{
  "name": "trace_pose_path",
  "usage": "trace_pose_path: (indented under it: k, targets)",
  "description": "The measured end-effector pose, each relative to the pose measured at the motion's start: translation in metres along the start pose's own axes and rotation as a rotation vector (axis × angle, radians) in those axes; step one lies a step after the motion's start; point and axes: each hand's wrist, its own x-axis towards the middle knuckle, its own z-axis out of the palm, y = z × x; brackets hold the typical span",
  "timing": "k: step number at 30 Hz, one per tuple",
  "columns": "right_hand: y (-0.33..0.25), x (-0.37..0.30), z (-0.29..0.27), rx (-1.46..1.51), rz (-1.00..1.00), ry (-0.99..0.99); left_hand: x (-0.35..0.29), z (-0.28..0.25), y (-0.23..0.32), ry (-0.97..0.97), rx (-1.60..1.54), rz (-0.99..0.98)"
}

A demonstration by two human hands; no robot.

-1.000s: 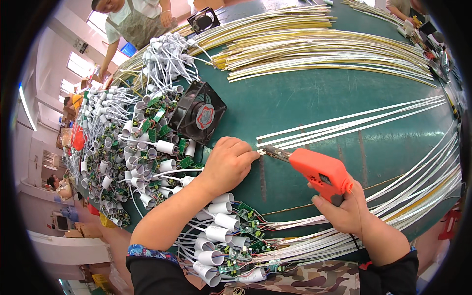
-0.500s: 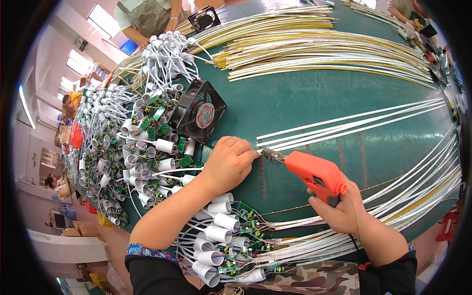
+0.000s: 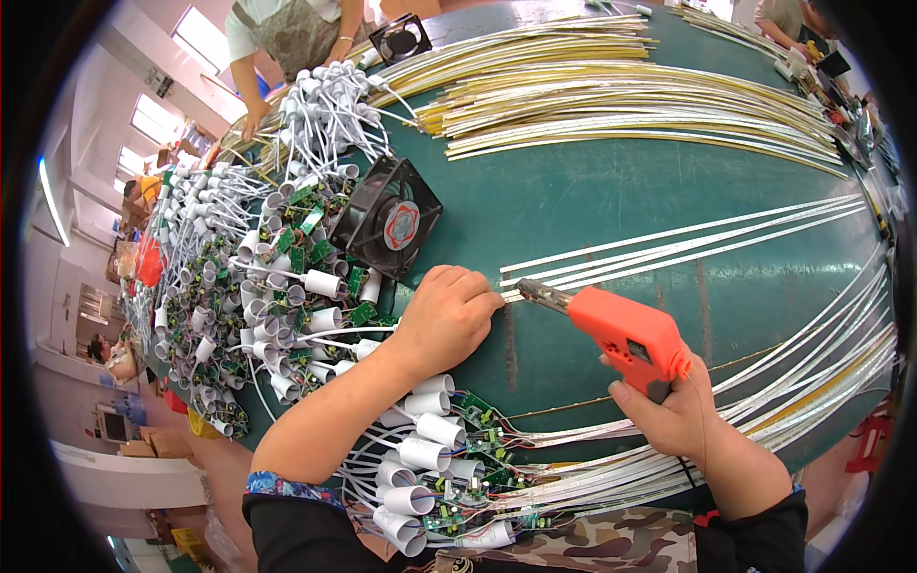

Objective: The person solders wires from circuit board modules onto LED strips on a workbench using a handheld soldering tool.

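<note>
In my right hand [image 3: 669,411] is a red soldering gun [image 3: 626,334], fingers wrapped round its grip. Its metal tip points left and lies over the left ends of several thin white LED strips [image 3: 659,253] on the green table. My left hand [image 3: 447,320] is closed, thumb and fingertips pinched at the end of the nearest strip, just left of the tip. What else lies between those fingers is hidden. A black square fan [image 3: 390,220] stands just beyond my left hand.
White cylindrical caps with wires and green circuit boards [image 3: 277,277] are heaped on the left. More caps [image 3: 420,454] lie before me, wired to strips [image 3: 611,477]. Yellow and white strip bundles [image 3: 621,95] cross the far side of the table [image 3: 573,191]. Another person [image 3: 296,38] works at far left.
The soldering gun has shifted slightly right and its tip has risen a little. My left hand stays in place. The far person's hand has moved left.
</note>
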Motion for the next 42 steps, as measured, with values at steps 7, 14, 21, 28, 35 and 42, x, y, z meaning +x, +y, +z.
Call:
trace_pose_path:
  k: [7, 14, 21, 28, 35, 42]
  targets:
    - [0.004, -0.002, 0.0, 0.001, -0.06, 0.024, 0.0, -0.002, 0.001, -0.012, 0.011, -0.001]
    - [0.007, -0.006, -0.003, 0.114, -0.018, 0.066, 0.001, -0.054, 0.0, 0.073, -0.032, -0.143]
    - [0.005, -0.005, -0.007, 0.074, -0.029, 0.054, -0.036, -0.081, 0.012, -0.322, -0.056, -0.238]
    - [-0.002, -0.008, -0.007, 0.093, -0.001, 0.061, -0.045, -0.071, 0.025, -0.485, 0.254, -0.133]
    - [-0.003, -0.007, -0.013, 0.049, 0.034, -0.026, -0.027, -0.106, 0.039, -0.314, -0.105, -0.367]
    - [-0.005, -0.005, -0.009, 0.529, -0.034, 0.079, 0.012, -0.079, 0.051, -0.178, -1.647, -0.701]
